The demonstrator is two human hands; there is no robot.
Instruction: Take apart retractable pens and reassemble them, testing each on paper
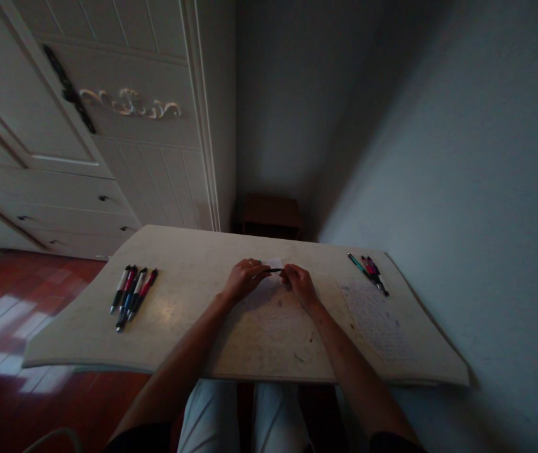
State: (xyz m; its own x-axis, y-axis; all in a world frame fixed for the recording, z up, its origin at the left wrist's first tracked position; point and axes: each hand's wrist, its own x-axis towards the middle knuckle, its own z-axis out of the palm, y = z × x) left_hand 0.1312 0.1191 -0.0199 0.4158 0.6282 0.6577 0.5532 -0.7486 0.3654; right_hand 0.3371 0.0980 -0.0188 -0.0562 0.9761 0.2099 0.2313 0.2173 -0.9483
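Observation:
Over the middle of the table, my left hand (pixel 245 278) and my right hand (pixel 299 282) face each other with a slim dark pen (pixel 275 270) held level between them. The left fingers are closed on one end of it, and the right fingertips pinch the other end. Both hands hide much of the pen. A small white slip of paper (pixel 274 262) lies just behind it. To the left rests a group of several pens (pixel 133 294) with white, red and blue barrels. On the right are several thinner pens (pixel 370 270), one of them green.
The pale table (pixel 179 333) has stains and faint handwriting-like marks (pixel 375 318) at right. A white wardrobe (pixel 155 170) stands beyond its left side, and a wall (pixel 462 220) runs along the right. Behind the far edge sits a low brown wooden piece of furniture (pixel 272 212).

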